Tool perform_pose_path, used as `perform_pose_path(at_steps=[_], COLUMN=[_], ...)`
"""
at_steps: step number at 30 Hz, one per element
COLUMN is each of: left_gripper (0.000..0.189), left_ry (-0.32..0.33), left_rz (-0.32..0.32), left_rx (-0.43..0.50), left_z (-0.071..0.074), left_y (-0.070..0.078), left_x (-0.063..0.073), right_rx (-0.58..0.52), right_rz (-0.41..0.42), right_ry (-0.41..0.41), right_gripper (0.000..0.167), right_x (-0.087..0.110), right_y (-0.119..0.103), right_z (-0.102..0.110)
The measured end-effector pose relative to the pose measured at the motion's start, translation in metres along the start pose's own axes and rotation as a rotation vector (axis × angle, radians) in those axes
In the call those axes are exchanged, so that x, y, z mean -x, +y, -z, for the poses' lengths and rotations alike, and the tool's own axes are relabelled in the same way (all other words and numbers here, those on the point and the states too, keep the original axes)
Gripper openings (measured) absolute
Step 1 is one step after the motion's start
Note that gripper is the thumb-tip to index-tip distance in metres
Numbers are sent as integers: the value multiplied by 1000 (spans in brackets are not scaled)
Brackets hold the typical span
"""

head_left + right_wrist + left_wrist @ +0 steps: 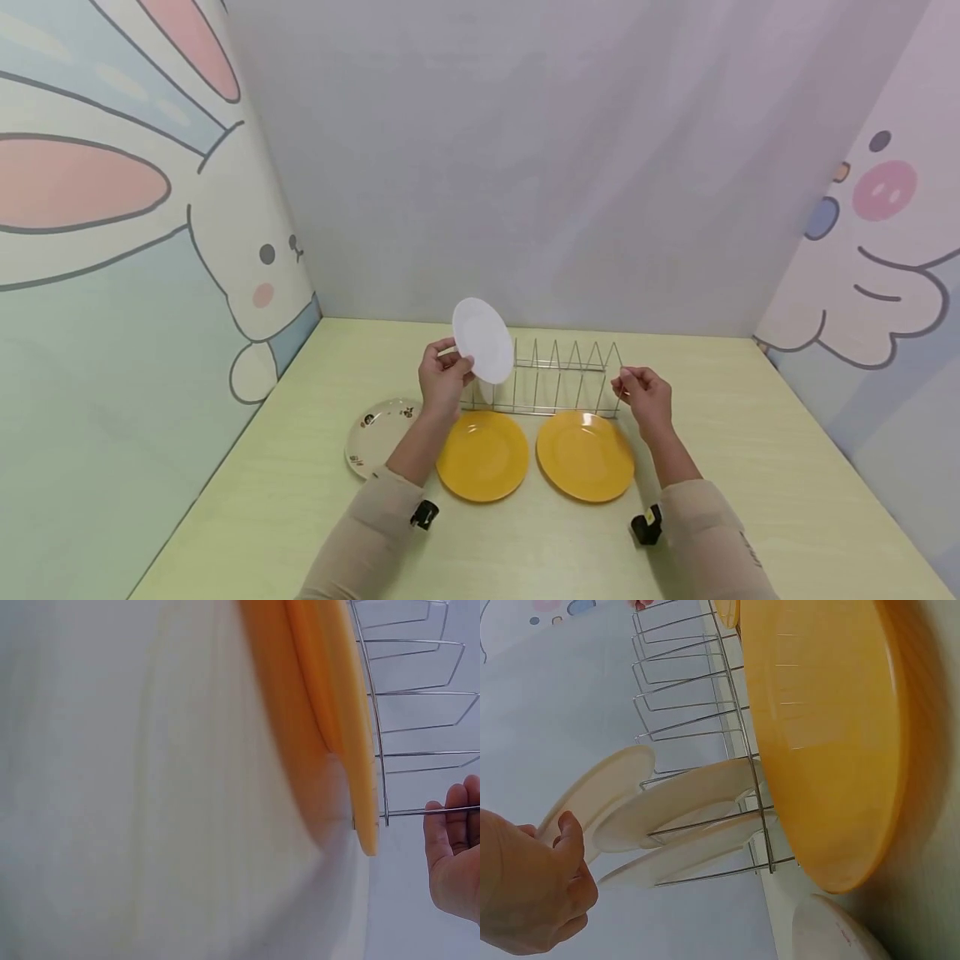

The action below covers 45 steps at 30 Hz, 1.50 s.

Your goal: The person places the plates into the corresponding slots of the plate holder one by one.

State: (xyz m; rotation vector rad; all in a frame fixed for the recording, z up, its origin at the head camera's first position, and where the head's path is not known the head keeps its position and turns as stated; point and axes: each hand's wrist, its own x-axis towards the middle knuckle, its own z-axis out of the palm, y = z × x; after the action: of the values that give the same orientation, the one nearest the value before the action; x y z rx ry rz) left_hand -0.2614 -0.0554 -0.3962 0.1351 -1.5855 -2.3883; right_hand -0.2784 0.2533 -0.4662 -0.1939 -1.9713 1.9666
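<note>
My left hand (442,379) pinches the edge of a white plate (487,340), tilted above the left end of a metal wire dish rack (558,392). In the left wrist view, two more white plates (682,802) stand in the slots beside the held plate (607,784). At the rack's right end, my right hand (647,398) holds the end wire between thumb and fingers. The right wrist view shows fingers (456,825) around that wire. In the head view, my left hand and its plate hide much of the rack's left end.
Two yellow plates (482,457) (585,457) lie in front of the rack. A cream plate with a patterned rim (378,433) lies to their left, partly under my left forearm. Printed walls (150,333) flank the pale table (757,467), with a grey backdrop (525,167) behind.
</note>
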Motion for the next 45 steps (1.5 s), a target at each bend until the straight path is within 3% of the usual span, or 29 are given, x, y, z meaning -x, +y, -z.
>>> perform_pose_path(at_steps=[5, 13, 20, 26, 36, 45], left_gripper=[34, 32, 31, 30, 29, 28], left_ry=[21, 57, 73, 84, 94, 120], left_rz=[-16, -50, -81, -136, -100, -159], left_rx=[-22, -139, -152, -198, -259, -326], left_z=[-3, -11, -17, -20, -23, -25], left_y=[-6, -15, -25, -35, -49, -59], left_x=[3, 8, 15, 17, 23, 24], right_rx=[6, -6, -12, -14, -40, -30], right_rz=[-3, 0, 2, 3, 4, 2], right_ry=[-5, -5, -10, -6, -5, -9], right_gripper=[20, 20, 34, 28, 27, 22], right_x=[1, 1, 0, 0, 1, 0], right_y=[0, -1, 0, 1, 1, 2], right_z=[0, 0, 0, 0, 1, 0])
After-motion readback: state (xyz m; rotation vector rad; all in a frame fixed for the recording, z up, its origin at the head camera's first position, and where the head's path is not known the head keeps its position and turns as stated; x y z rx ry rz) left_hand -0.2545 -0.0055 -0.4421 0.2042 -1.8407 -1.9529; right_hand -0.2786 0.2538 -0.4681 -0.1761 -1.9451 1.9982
